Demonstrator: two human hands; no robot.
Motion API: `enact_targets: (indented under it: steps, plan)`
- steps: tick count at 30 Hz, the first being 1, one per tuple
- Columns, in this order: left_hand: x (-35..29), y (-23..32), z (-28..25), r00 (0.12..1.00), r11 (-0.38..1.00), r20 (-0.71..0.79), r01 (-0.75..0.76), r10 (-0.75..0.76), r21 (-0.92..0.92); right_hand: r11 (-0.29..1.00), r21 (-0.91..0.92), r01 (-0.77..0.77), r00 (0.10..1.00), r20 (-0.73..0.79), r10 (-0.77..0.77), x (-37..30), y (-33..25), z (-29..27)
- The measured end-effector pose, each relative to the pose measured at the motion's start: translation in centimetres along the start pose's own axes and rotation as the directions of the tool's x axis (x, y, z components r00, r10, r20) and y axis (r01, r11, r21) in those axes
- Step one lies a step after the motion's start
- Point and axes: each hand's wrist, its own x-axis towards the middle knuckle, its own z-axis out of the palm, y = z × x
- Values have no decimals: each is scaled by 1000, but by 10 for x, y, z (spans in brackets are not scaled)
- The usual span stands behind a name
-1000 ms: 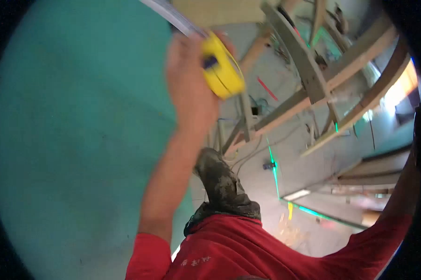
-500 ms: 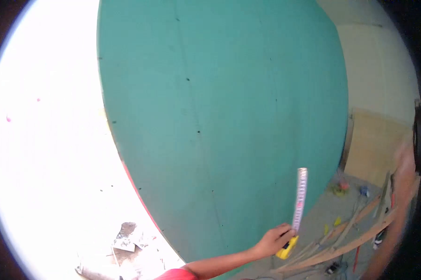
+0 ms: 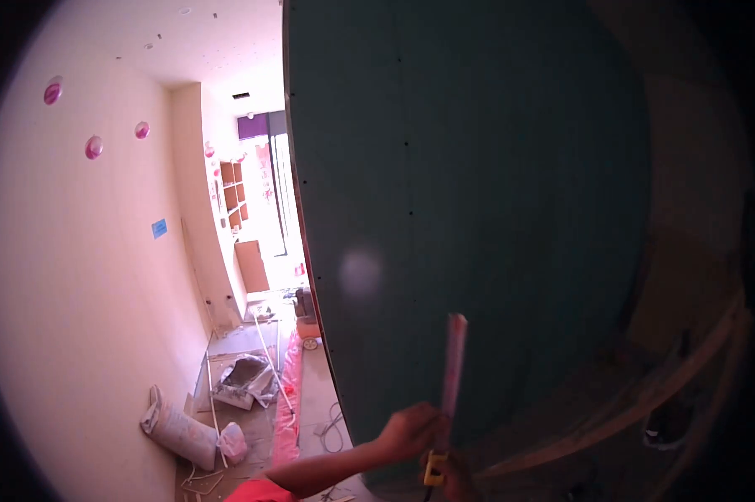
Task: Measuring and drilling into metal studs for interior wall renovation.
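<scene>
A tape measure with a yellow and black case (image 3: 433,469) stands low in front of me, its blade (image 3: 454,368) drawn out and pointing up. My left hand (image 3: 409,432), at the end of a red sleeve, has its fingers closed on the blade just above the case. Dim in the shadow, my right hand (image 3: 456,477) is closed around the case from the right; its fingers are partly hidden. Behind the blade rises a tall dark green board (image 3: 511,209) with rows of small dark fastener marks.
Left of the board a bright passage holds a filled sack (image 3: 181,431), a crumpled open bag (image 3: 245,381), a pink strip (image 3: 288,402) and a loose cable (image 3: 331,431) on the floor. A pale wall (image 3: 93,276) bounds it. Long wooden strips (image 3: 595,431) lie at the lower right.
My view has turned left, showing more of the passage, and the board looks darker. My right hand has come from the far right to the tape case; my left hand has shifted onto the blade.
</scene>
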Motion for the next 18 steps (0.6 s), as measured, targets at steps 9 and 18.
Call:
enact_targets:
  steps: [9, 18]
  plan:
    - [-80, 10, -105, 888, 942, -314, 314, -337, -122, 660, -247, -710, 694, -401, 597, -16, 49, 63]
    - [-279, -71, -147, 426, 516, -291, 691, -857, -507, 192, -411, -891, 360, -383, 850, 79, 184, 117]
